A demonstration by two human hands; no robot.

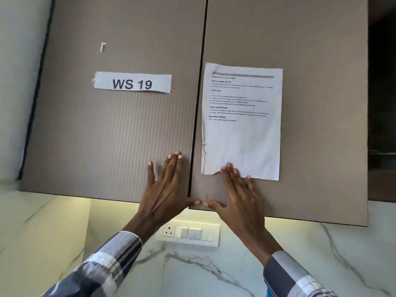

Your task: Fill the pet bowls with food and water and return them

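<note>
No pet bowl, food or water is in view. I face a brown wall cabinet with two shut doors. My left hand [165, 189] lies flat with straight fingers on the lower right part of the left door [107, 129]. My right hand [237, 196] lies flat on the lower left part of the right door [317, 103], its fingertips on the bottom edge of a taped printed task sheet [242, 125]. The two thumbs nearly meet at the gap between the doors. Neither hand holds anything.
A paper label reading "WS 19" [132, 83] is taped to the left door. Below the cabinet, a white socket-and-switch panel [190, 233] sits on a lit marble-pattern wall [214, 275]. A dark opening [382, 93] lies right of the cabinet.
</note>
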